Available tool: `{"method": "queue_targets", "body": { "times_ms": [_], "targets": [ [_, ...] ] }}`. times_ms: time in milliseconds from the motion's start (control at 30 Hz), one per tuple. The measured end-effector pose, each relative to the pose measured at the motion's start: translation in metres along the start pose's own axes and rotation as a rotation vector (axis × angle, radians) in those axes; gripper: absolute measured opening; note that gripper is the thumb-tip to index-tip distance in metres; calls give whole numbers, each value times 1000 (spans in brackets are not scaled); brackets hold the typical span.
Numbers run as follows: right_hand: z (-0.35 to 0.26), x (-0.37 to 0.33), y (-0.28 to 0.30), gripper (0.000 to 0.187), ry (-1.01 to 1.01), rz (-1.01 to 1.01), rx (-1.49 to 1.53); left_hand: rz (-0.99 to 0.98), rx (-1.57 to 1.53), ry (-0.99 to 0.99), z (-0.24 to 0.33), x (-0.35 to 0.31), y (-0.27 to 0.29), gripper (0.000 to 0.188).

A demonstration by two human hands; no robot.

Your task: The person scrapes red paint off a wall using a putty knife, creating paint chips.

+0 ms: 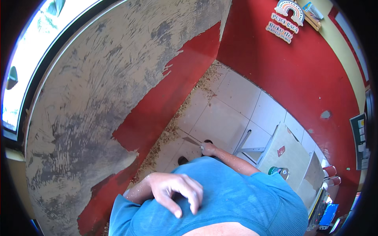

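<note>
My left hand point(176, 192) is raised in front of my blue shirt point(220, 192). Its fingers are loosely bent with the thumb apart, and nothing is in them. Low at my right side, my right hand point(208, 149) is closed around a scraper point(191, 140), whose flat blade points left over the tiles. Most of its handle is hidden in the fist. On the left stands a wall point(90, 78) with a bare, streaky grey and beige upper part. A ragged-edged band of red paint point(153, 106) covers its lower part, nearest my left arm.
Paint flakes point(167, 135) lie along the wall's foot on white floor tiles point(222, 118). To my right is a pale table point(285, 151) with a round can point(278, 172) on it. Beyond it stands a red wall point(299, 74) with a rainbow sign point(290, 11). A window point(31, 59) is far left.
</note>
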State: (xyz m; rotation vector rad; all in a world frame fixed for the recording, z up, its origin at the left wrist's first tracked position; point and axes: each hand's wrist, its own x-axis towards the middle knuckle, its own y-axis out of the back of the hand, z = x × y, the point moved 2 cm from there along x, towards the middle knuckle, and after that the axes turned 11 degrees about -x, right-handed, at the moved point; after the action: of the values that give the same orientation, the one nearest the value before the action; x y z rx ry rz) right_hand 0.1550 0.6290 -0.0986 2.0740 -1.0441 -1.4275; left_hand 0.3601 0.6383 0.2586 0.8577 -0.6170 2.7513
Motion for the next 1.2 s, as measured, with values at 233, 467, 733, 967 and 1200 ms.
{"method": "queue_targets", "body": {
  "times_ms": [233,467,733,967,1200],
  "targets": [
    [79,-14,-7,31,-173,-123,-367,-108,-194,-14,-3,-1,-30,36],
    [124,-63,-2,33,-426,-109,-243,-82,-64,-50,28,-11,-49,15],
    [105,-31,-3,29,-282,-170,-315,379,-126,-496,59,30,-66,18],
    [55,-21,-15,37,-248,-55,-77,132,-420,-548,47,44,-78,22],
    [73,-24,-12,40,-338,-61,-78,-35,7,-368,74,-3,-69,18]
  ]
}}
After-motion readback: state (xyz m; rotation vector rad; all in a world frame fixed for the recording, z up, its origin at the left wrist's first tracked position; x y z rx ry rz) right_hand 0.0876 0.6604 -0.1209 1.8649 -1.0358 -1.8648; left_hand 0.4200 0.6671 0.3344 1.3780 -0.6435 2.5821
